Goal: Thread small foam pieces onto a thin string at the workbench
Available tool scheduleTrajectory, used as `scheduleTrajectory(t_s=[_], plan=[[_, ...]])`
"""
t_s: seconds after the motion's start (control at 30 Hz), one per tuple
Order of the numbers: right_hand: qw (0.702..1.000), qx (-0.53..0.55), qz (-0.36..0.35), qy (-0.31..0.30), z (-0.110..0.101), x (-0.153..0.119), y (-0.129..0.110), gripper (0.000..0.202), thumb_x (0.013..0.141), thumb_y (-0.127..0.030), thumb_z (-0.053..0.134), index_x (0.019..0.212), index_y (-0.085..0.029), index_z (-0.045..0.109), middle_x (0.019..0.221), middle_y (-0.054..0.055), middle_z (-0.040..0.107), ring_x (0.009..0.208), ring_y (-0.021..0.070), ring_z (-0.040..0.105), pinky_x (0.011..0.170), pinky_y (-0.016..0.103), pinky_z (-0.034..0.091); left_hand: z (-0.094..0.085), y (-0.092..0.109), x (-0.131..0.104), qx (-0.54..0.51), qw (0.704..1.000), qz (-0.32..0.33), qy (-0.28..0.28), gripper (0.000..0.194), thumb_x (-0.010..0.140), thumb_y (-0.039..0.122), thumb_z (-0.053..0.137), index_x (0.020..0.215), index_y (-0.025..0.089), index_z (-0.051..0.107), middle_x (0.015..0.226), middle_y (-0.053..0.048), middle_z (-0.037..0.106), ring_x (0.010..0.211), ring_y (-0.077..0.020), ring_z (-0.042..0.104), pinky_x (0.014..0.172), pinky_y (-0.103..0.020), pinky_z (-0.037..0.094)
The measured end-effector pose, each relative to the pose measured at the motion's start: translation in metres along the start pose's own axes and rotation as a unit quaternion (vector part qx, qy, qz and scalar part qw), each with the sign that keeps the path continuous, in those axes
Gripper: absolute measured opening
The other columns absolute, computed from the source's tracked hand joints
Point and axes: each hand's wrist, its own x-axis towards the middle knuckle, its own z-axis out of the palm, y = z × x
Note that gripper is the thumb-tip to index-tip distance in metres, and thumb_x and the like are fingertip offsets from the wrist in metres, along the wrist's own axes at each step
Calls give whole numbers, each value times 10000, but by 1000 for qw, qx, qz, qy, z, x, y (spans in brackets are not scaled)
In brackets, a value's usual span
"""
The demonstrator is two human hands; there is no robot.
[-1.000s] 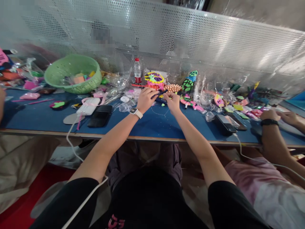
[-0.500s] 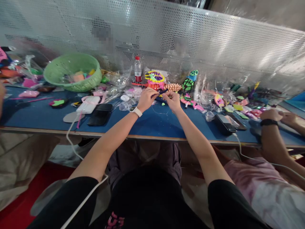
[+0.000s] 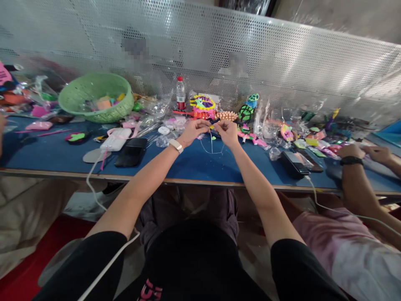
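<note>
Over the middle of the blue table (image 3: pixel 200 167), my left hand (image 3: pixel 196 130) and my right hand (image 3: pixel 227 130) meet with closed fingers. Between their fingertips is a small dark blue and yellow piece (image 3: pixel 213 123), pinched from both sides. A thin pale thread (image 3: pixel 212 144) hangs below it. Just behind the hands stand a yellow-rimmed purple and red clay figure (image 3: pixel 203 104) and a bumpy orange piece (image 3: pixel 226 116). A green-and-black turtle-like figure (image 3: pixel 246 112) is to the right of these.
A green basket (image 3: pixel 97 117), a white power bank (image 3: pixel 115 139) and a black phone (image 3: pixel 131 151) lie left. Behind stands a red-capped bottle (image 3: pixel 181 94). Another phone (image 3: pixel 294 164) and a co-worker's hands (image 3: pixel 352 152) are at the right; plastic bags surround them.
The small piece shows more yellow between my fingertips. The thread beneath it now hangs more visibly. Both hands stay close together; the view has shifted slightly.
</note>
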Motion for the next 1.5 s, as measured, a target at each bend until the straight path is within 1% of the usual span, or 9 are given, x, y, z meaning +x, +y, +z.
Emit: scheduleTrajectory(t_s=[0.13,0.3,0.43,0.6,0.9,1.13,1.33,1.43,1.5], plan=[[1000,-15,6,-1,5,-3,0,297,927,-480,817,812,-220,733,749,31,738,720,182,692,691,343,584,-5,5,-4,164,983,77,-2,169,945,301,826,1049,191,752,1012,-90,822,916,-217,763,885,-393,616],[1000,-28,6,1,9,-5,-1,290,945,-474,790,813,-222,737,757,27,744,737,181,693,690,329,581,-5,6,-8,383,907,169,34,174,1030,388,766,1002,218,744,1036,-91,806,1016,-274,729,969,-464,571],[1000,-14,-2,14,6,-4,-1,278,953,-440,773,791,-222,714,738,25,725,718,173,682,698,332,580,-5,7,-9,429,877,205,68,286,1080,497,696,1108,218,751,1184,-119,796,1161,-298,706,1050,-484,540],[1000,-20,-19,0,7,-7,-2,290,948,-484,777,828,-225,733,766,26,734,698,167,667,648,324,544,-7,10,-10,449,864,221,55,327,1135,487,596,1018,234,767,1091,-85,804,1070,-267,707,1005,-462,536],[998,-54,0,32,10,-8,0,252,964,-429,762,826,-220,732,759,21,732,713,169,656,669,324,538,-10,16,-10,493,834,245,28,287,1085,506,687,1090,238,790,1151,-91,798,1124,-290,679,1096,-522,492],[999,-43,1,15,6,-9,-2,348,948,-547,775,831,-230,693,772,24,711,686,166,633,659,330,521,-1,19,-9,384,900,193,68,331,1093,505,669,898,250,749,1057,-70,792,1074,-272,699,1080,-519,522],[999,-40,-12,5,8,-11,-4,375,963,-591,747,843,-240,690,783,22,704,714,168,642,680,334,532,8,3,1,145,984,33,96,498,1108,596,583,799,221,693,849,-79,766,799,-215,693,801,-421,605],[999,-26,-28,11,10,-12,-1,375,956,-590,749,839,-236,708,783,29,715,712,174,652,677,341,538,9,2,1,118,987,-16,105,467,1106,553,597,795,216,681,841,-87,753,780,-213,694,769,-413,608],[999,-18,-29,32,12,-10,3,405,947,-614,750,824,-231,704,771,36,717,726,184,668,687,345,553,8,6,-3,172,974,26,145,367,1076,517,666,875,212,702,917,-92,760,845,-224,708,836,-424,617]])
